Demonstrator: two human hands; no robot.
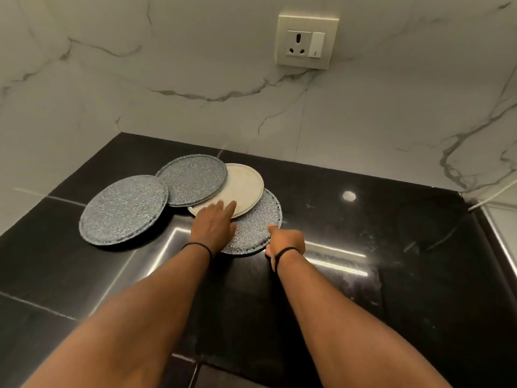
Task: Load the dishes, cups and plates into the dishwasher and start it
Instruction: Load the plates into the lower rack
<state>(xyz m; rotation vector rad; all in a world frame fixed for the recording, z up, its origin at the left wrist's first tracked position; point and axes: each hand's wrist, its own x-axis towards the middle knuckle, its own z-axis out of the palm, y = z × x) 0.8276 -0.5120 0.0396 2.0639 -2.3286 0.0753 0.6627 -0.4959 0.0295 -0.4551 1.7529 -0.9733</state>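
Observation:
Several plates lie overlapping on the black countertop (363, 275). A speckled grey plate (124, 210) sits at the left, a second speckled plate (193, 179) behind it, and a white plate (243, 189) rests partly on a third speckled plate (256, 229) at the right. My left hand (214, 225) lies flat, fingers spread, on the near edge of the white plate and the right speckled plate. My right hand (285, 242) pinches the near right rim of that right speckled plate, thumb on top, fingers under the edge. No dishwasher is in view.
A marble wall (167, 79) rises behind and to the left of the counter, carrying a socket with a switch (306, 42). The counter's right edge meets a metal strip (500, 242). Bright light reflections streak the counter near my wrists.

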